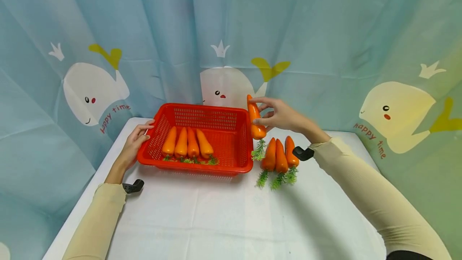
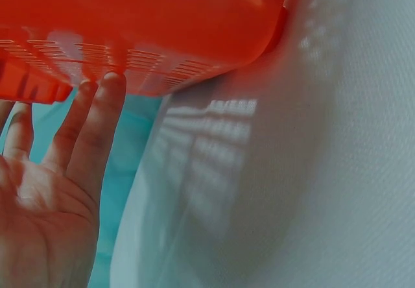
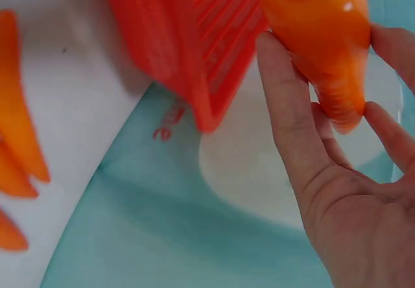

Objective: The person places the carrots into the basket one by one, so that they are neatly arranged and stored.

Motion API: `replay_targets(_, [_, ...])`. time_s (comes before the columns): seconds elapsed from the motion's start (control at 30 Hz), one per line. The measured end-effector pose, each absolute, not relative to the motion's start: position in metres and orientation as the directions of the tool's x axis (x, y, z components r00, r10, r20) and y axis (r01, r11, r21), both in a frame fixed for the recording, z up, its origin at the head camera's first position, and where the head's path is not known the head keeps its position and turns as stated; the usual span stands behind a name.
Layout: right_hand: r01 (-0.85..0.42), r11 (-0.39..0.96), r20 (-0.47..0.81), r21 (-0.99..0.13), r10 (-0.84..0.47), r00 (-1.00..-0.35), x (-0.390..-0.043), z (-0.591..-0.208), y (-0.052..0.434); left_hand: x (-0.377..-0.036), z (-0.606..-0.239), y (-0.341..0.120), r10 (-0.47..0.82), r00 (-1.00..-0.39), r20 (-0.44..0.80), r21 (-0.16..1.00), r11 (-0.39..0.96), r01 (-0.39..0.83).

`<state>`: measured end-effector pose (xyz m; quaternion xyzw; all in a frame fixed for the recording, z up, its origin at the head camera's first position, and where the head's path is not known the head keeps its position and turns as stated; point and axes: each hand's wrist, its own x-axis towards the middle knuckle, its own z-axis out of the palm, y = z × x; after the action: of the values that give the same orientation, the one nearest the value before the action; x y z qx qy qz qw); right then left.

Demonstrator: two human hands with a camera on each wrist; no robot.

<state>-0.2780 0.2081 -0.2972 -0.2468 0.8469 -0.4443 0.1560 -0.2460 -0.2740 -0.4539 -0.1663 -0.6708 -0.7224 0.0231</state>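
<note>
My left hand (image 1: 134,144) touches the left side of the red plastic basket (image 1: 202,168). In the left wrist view, its fingers (image 2: 97,132) reach out fairly straight, fingertips against the basket's outer wall. Several carrots (image 1: 193,141) lie side by side inside the basket, their green tops toward the near wall. My right hand (image 1: 281,114) holds another carrot (image 1: 255,119) by its orange body, between thumb and fingers, above the basket's right edge. The green top of this carrot hangs down. Beneath and right of that hand, three carrots (image 1: 280,157) lie together on the table.
A white cloth covers the table (image 1: 195,216). Behind and around it hangs a blue curtain (image 1: 162,51) printed with white whales. The basket stands near the table's back edge, its right wall close beside the loose carrots.
</note>
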Motion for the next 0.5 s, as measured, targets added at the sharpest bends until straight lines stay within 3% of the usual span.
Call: replay_targets(0.5, [-0.275,0.518,-0.152,-0.81,-0.638,-0.755,-0.31,-0.332,0.132,-0.258,-0.472,-0.28,0.178,-0.942,0.284,0.957,-0.108,0.268])
